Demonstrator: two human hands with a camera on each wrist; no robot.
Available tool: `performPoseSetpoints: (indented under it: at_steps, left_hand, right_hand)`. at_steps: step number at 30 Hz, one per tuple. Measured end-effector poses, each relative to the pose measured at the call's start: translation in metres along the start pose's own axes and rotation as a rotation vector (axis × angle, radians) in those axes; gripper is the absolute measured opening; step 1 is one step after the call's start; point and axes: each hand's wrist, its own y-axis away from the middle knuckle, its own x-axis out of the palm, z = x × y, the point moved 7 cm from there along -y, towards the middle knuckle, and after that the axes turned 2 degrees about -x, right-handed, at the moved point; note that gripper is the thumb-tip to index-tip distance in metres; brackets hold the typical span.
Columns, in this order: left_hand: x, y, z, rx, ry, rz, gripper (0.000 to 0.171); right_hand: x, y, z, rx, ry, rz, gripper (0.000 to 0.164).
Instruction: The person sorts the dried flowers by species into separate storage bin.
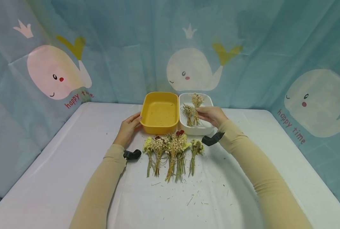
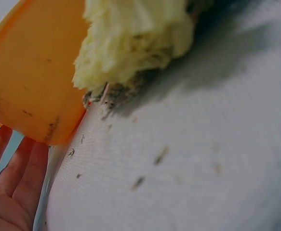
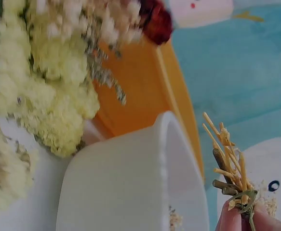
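My right hand (image 1: 211, 115) pinches a small bunch of dried flowers (image 1: 197, 101) by its stems, over the white bin (image 1: 205, 130). In the right wrist view the cut stem ends (image 3: 232, 168) stick up past the thumb and finger. Another dried bunch (image 1: 188, 111) lies inside the white bin. At the outer left wall of the yellow bin (image 1: 159, 129) rests my left hand (image 1: 129, 127), its fingers fairly straight against the side, as the left wrist view also shows. Nothing lies in the yellow bin.
In front of the bins several dried flower bunches (image 1: 174, 149) lie in a row, some with pale yellow heads and dark red blooms. A small bunch (image 1: 196, 148) lies at their right end. Stem bits (image 1: 190, 201) are scattered over the white tablecloth (image 1: 147, 206). A blue curtain (image 1: 124, 63) hangs behind.
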Motion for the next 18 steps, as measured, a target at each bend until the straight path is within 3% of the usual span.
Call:
performPoseSetpoints:
  at_steps: [5,12,18]
  left_hand:
    - [0.001,0.000,-0.001,-0.001,0.015,-0.005,0.052]
    - [0.003,0.001,0.000,-0.003,0.018,0.001,0.052]
    - [0.003,0.000,0.000,0.002,0.019,0.001,0.052]
  right_hand:
    - [0.004,-0.011,-0.001,-0.040,0.038,0.003,0.047]
    - [0.009,-0.027,-0.006,-0.046,-0.017,-0.024,0.045]
    - [0.009,-0.042,-0.015,-0.066,0.048,-0.073,0.037]
